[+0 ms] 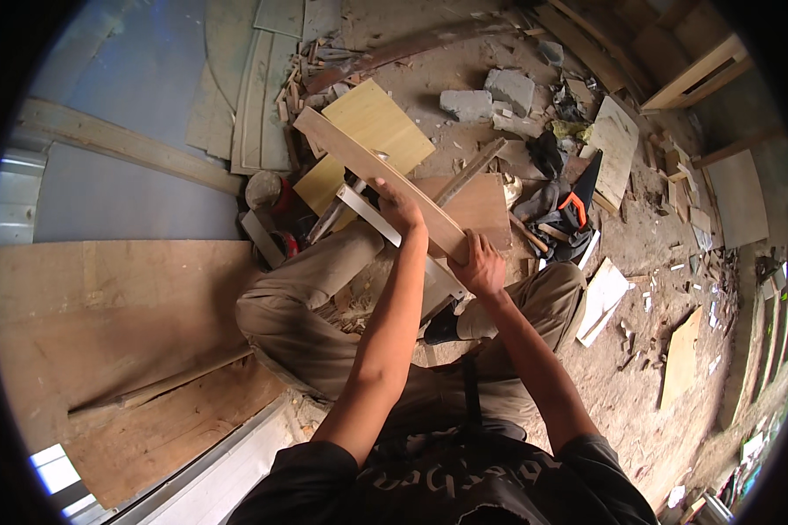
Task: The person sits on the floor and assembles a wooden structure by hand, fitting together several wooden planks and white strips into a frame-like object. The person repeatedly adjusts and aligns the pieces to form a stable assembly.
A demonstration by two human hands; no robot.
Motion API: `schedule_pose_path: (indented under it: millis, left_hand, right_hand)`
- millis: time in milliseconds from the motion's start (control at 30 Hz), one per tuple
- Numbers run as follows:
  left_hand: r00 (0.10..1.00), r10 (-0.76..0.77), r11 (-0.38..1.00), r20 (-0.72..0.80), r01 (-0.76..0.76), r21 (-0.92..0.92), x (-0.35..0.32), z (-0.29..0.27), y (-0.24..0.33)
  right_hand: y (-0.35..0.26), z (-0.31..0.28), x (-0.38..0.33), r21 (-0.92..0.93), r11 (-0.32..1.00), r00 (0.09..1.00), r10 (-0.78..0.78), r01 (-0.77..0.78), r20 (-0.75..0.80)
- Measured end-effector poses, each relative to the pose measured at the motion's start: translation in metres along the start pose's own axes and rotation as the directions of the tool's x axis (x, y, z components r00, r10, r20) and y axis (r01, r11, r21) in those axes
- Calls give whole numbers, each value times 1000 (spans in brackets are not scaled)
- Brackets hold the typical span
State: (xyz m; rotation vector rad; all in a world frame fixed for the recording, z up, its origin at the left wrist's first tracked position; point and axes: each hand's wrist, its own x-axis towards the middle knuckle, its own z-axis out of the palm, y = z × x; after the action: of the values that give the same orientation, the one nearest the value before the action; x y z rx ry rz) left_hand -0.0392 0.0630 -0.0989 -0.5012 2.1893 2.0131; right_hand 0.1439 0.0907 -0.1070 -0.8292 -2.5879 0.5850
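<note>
A long, narrow wooden board (350, 157) slants from the upper left down toward my right knee. My left hand (400, 208) holds its near edge around the middle, and most of those fingers are hidden. At the board's lower right end, my right hand (481, 262) grips it with fingers over the top. Beneath my left hand runs a white-edged strip (369, 214), parallel to the board. A yellowish plywood sheet (394, 122) and a brown wooden panel (486, 210) lie behind and below the board. Another narrow wooden stick (471, 171) crosses over the brown panel.
A handsaw with an orange handle (574, 210) lies among dark bags to the right, near a wooden tool handle (528, 234). Concrete blocks (510, 91) sit farther off. Plywood offcuts (681, 359) and debris litter the right floor. Large wooden panels (140, 289) stand at my left.
</note>
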Motion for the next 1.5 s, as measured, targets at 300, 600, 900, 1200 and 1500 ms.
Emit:
schedule_pose_path:
  millis: [300,600,900,1200,1500]
  left_hand:
    - [997,76,995,2,-76,-68,9,14,-8]
    - [998,55,996,-10,-54,66,7,27,-1]
    - [994,54,998,90,-56,25,20,44,-8]
    - [982,90,991,164,-71,-117,21,47,-10]
    - [929,-32,996,369,59,-62,17,35,-15]
  right_hand:
    - [5,-6,9,38,999,999,25,-26,24]
    - [15,-9,18,-31,999,999,23,-21,35]
    - [30,-13,36,-4,999,995,36,-36,90]
    - [34,-11,38,-1,999,996,34,-34,80]
    - [33,-12,28,-22,999,997,47,-46,56]
